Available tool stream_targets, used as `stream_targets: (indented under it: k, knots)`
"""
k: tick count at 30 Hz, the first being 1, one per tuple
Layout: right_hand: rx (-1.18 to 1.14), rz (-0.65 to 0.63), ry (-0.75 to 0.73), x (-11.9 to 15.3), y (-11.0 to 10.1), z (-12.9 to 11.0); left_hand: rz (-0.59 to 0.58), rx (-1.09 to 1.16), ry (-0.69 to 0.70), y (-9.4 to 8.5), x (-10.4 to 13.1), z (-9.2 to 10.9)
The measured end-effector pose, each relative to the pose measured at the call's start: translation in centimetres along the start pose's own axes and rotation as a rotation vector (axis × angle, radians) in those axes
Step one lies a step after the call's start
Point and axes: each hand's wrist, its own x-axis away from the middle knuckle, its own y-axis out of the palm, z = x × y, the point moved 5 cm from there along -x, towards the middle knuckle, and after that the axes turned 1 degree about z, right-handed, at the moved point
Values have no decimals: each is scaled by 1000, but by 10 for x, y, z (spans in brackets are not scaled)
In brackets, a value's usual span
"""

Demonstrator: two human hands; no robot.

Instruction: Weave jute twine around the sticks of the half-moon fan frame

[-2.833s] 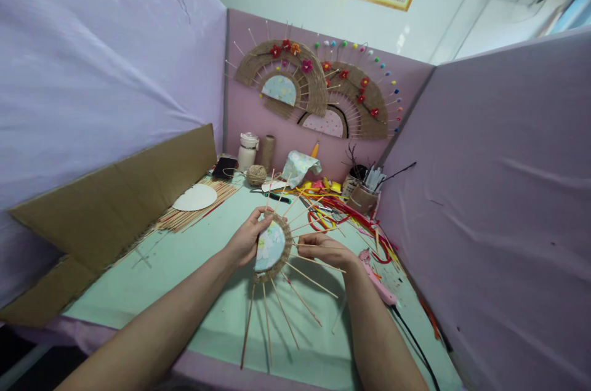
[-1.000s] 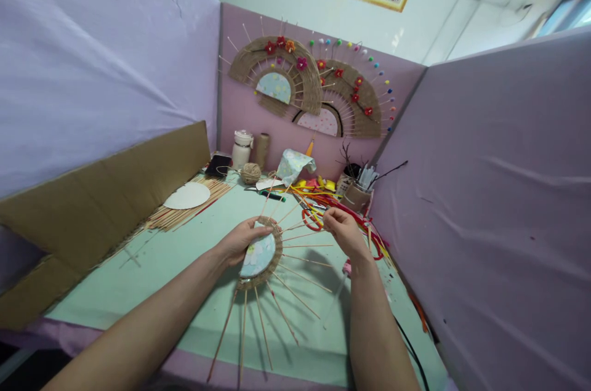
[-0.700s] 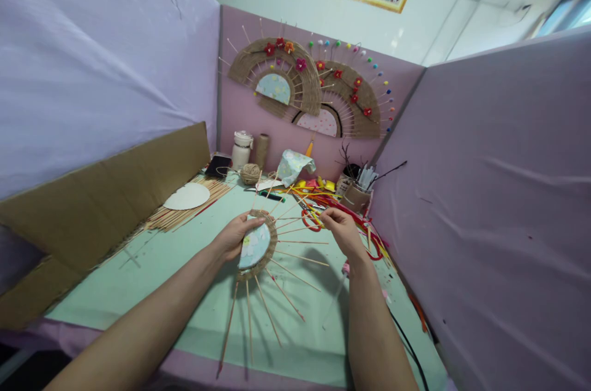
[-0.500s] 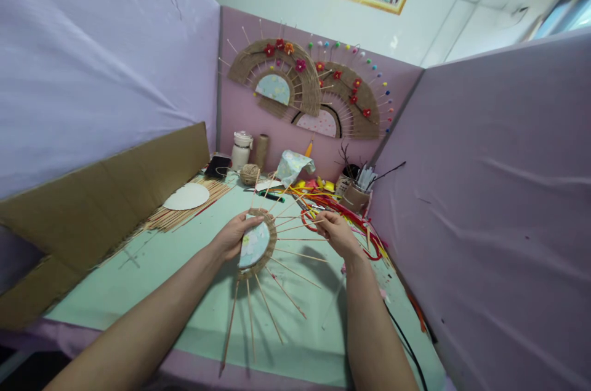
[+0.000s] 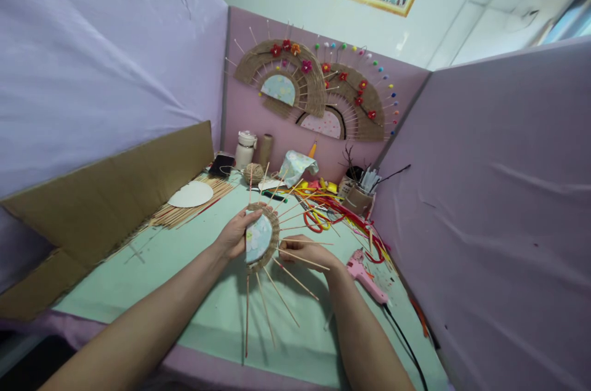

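Observation:
My left hand [image 5: 234, 232] grips a half-round woven piece [image 5: 259, 239] by its straight side, the thumb lying on its pale blue floral face. A band of brown twine [image 5: 275, 232] runs round its curved edge, and thin wooden sticks fan out from it. Close to that edge, my right hand [image 5: 305, 250] is behind some of the sticks, its fingers curled together. Whatever they pinch is too small or hidden to make out. Right of this hand, a pink glue gun [image 5: 367, 277] lies on the table.
Behind the piece are a twine ball [image 5: 253, 173], a green-handled cutter [image 5: 276, 196] and red-handled scissors [image 5: 314, 221]. Loose sticks [image 5: 173, 216] and a white oval [image 5: 191, 194] lie left, beside a cardboard strip [image 5: 115, 172]. Two finished fans [image 5: 316, 92] hang on the pink panel.
My right hand has moved from the stick tips down and left to the twine edge. The woven piece has turned slightly in my left hand, and the glue gun now shows fully.

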Motion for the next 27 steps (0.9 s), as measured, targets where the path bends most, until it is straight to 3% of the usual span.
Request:
stream_targets:
  k: [6,12,20,27]
  knots:
    - [9,-17,34,3,-3,-1,89,15,-48,-10,-7,-7]
    - [51,24,76,-1,-6,11,265,35,-247,-22,-10,-18]
    - [30,90,151,2,-11,15,74,60,-293,-11,-8,-18]
    - [-81,135,163,4,-17,18,77,54,-253,-3,-2,-12]
